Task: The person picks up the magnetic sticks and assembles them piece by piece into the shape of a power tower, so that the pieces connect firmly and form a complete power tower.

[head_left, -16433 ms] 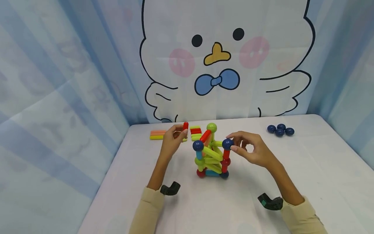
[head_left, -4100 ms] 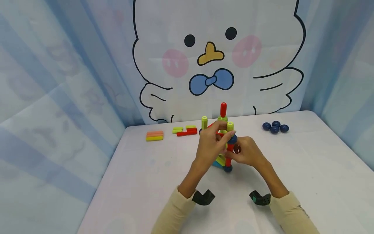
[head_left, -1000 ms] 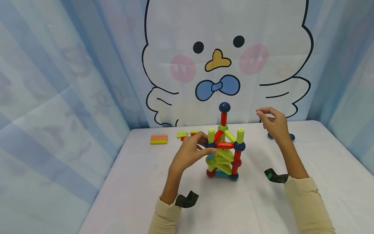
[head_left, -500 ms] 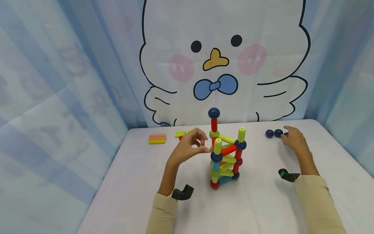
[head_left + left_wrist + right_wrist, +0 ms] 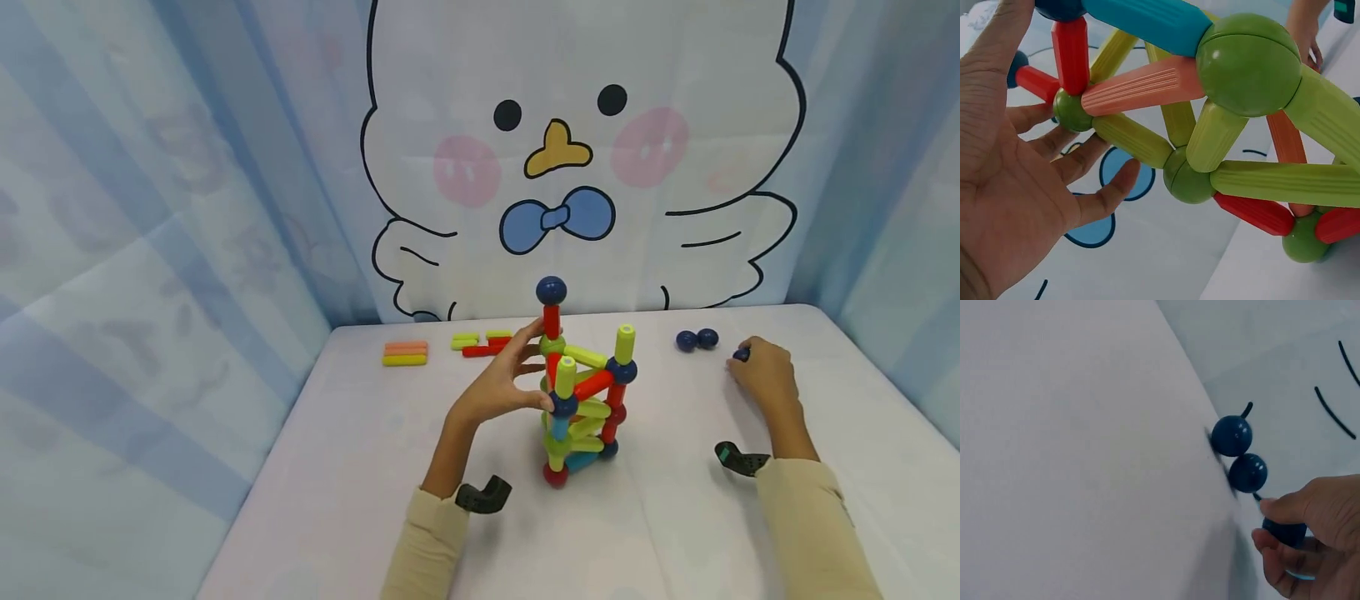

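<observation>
A tower [image 5: 588, 408] of coloured magnetic sticks and balls stands mid-table, with a dark blue ball [image 5: 551, 290] on its tallest red stick. My left hand [image 5: 498, 379] holds its left side, the thumb at a near blue ball [image 5: 564, 405] and the fingers by the rear green ball [image 5: 552, 345]. In the left wrist view, the lower fingers of that hand [image 5: 1035, 169] are spread apart beside the sticks. My right hand [image 5: 770, 375] pinches a dark blue ball [image 5: 1285, 530] at the table's back right. Two similar blue balls [image 5: 1240, 453] lie touching each other near it.
Salmon and yellow sticks [image 5: 405, 354] lie at the back left of the table. Shorter green sticks [image 5: 465, 341] and red sticks [image 5: 486, 350] lie behind the tower. A printed curtain [image 5: 562, 267] hangs along the table's back edge.
The tower has turned since one second ago. My left hand came off it and touches it again. My right hand moved right and down to the loose blue balls and took one.
</observation>
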The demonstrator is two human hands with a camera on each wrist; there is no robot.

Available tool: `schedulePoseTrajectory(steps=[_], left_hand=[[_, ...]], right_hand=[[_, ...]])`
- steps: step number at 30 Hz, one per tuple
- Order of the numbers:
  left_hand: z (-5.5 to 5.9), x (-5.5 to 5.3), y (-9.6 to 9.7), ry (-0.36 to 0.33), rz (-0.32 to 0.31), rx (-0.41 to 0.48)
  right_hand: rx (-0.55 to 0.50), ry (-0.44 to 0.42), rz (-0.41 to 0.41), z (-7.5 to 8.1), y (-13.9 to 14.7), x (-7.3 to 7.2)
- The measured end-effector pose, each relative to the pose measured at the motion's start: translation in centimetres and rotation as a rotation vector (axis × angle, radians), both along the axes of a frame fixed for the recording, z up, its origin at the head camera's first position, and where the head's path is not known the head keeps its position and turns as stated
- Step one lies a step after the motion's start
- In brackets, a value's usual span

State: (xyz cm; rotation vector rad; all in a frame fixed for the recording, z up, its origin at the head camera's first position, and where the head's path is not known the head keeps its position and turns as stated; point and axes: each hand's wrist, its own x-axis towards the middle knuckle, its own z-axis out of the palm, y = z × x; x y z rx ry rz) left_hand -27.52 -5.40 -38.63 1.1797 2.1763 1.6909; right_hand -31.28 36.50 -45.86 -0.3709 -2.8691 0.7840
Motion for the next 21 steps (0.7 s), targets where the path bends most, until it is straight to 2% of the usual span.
schedulePoseTrajectory(steps=[3,7,11,13,15,18,21], left_hand=[[0.1,0.1,0.3,0.035,0.009,-0.039],[0.4,0.3,0.5,0.053,0.019,-0.083],[0.6,0.6,0.6,0.053,0.034,-0.122],[0.7,0.7,0.6,0.052,0.047,-0.142],[0.7,0.9,0.7,0.053,0.058,-0.16],[0.7,1.0,0.8,0.059,0.066,-0.167],[0.7,1.0,0.8,0.065,0.068,-0.167]], right_hand=[[-0.086,0.062,-0.015,1.7,-0.9,0.6],[-0.232,0.218,0.081,5.5,-3.3,1.6],[-0.487,0.387,0.266,9.6,-6.6,3.0],[-0.649,0.469,0.396,11.2,-8.3,3.8],[-0.753,0.534,0.529,12.5,-9.7,4.7],[-0.839,0.566,0.713,13.7,-11.5,5.7],[-0.844,0.54,0.826,14.2,-12.6,6.3]])
